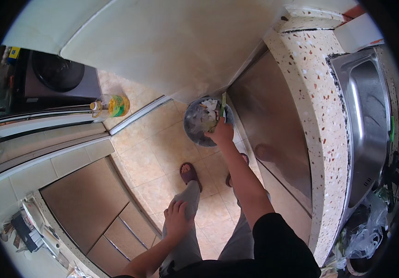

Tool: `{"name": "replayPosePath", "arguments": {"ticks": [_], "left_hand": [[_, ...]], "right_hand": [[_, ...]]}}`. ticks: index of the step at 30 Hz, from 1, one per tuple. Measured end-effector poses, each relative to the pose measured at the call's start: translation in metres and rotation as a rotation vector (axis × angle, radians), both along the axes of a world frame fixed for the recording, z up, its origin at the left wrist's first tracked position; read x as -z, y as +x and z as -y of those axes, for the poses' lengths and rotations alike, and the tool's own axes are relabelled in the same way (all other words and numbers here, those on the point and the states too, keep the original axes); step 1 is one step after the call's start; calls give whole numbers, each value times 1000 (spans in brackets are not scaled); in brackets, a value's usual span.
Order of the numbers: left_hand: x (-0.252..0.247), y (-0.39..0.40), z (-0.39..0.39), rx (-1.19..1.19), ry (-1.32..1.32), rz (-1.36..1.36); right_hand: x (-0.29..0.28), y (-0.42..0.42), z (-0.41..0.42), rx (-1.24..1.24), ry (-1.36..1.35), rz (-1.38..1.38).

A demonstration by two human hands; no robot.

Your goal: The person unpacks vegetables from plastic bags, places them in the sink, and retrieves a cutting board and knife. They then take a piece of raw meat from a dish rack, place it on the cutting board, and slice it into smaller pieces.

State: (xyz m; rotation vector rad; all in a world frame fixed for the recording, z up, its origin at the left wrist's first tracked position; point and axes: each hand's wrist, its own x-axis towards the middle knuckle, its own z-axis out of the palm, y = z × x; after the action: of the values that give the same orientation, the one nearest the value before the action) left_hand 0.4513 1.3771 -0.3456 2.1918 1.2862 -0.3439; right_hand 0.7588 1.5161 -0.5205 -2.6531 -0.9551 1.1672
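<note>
On the tiled floor against the wall stands a round trash bin (193,133) with a grey plastic liner, holding white crumpled scraps (210,105) and greenish waste. My right hand (223,132) reaches down over the bin's right side, its fingers at a long green stalk or strip (223,101) that rises near the rim. Whether the fingers grip it is unclear. Resting on my left thigh, my left hand (178,219) holds nothing, with its fingers slightly apart.
To the right runs a speckled stone counter (319,139) with a steel sink (362,128) and clear plastic bags (369,226). An oil bottle (112,106) stands by the door track (140,114). Cabinets (88,198) line the lower left; a front-loading washer (62,76) is at upper left.
</note>
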Motion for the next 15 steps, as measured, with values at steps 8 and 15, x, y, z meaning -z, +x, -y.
{"name": "replayPosePath", "arguments": {"ticks": [8,15], "left_hand": [[-8,5,2,32,26,-4],[-16,-7,9,0,-149,-6]], "right_hand": [[-65,-1,36,138,746,64],[-210,-2,66,299,866,-156]]}}
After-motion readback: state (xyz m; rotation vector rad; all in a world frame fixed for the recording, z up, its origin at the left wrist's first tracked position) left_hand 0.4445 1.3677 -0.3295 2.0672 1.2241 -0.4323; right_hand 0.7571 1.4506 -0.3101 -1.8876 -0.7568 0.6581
